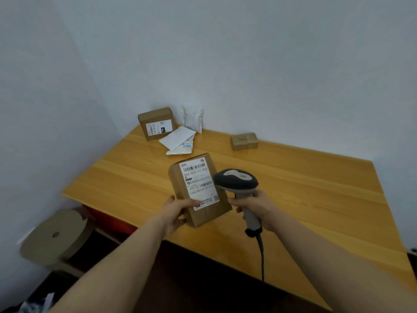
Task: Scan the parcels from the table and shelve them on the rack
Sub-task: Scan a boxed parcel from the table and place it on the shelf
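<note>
My left hand [174, 210] grips the lower left edge of a brown cardboard parcel [180, 186], held tilted above the wooden table [316, 188]; its white shipping label with barcodes faces up. My right hand [255, 205] holds a grey and black barcode scanner [235, 180] by its handle, its head close to the label's right side. A black cable hangs from the handle. On the far part of the table lie a brown box with a label [156, 123], a white mailer bag [179, 141], a clear plastic pouch [193, 118] leaning on the wall, and a small taped brown box [244, 141].
White walls close the table's far and left sides. A large roll of brown paper [55, 234] stands on the floor at the left below the table edge. Dark floor lies in front of the table. No rack is in view.
</note>
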`<state>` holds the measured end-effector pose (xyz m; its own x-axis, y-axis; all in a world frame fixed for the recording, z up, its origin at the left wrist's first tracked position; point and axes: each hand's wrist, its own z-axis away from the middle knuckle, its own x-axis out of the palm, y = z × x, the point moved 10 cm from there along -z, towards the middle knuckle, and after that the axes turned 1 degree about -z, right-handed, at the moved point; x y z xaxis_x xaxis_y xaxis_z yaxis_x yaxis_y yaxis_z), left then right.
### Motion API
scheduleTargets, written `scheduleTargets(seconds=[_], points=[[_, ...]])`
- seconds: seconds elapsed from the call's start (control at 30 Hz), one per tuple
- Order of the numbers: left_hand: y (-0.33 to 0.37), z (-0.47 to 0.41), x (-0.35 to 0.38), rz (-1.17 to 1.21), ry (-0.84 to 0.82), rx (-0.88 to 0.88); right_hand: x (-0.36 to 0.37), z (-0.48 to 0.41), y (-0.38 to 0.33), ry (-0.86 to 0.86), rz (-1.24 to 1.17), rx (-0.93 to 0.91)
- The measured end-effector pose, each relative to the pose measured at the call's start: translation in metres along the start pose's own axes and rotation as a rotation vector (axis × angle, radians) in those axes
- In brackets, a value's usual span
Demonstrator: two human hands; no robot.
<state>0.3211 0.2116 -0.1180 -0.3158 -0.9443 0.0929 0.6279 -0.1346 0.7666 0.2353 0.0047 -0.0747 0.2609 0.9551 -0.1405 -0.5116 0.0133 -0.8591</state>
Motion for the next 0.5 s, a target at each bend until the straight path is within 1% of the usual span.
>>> scheduleTargets(seconds=[0.1, 0.23, 0.37, 0.5], points=[[0.035, 0.007, -0.018, -0.12, 0.095, 0.091, 0.011, 0.013, -0.032, -0.083, 0.063, -0.114], [0.062, 0.012, -0.037, -0.193, 0.179, 0.145, 0.026, 0.026, -0.049, -0.174, 0.01, -0.145], [0.076, 0.018, -0.046, -0.198, 0.205, 0.178, 0.036, 0.032, -0.056, -0.2, 0.036, -0.155], [0.08, 0.021, -0.054, -0.186, 0.22, 0.184, 0.04, 0.034, -0.064, -0.183, 0.05, -0.181]])
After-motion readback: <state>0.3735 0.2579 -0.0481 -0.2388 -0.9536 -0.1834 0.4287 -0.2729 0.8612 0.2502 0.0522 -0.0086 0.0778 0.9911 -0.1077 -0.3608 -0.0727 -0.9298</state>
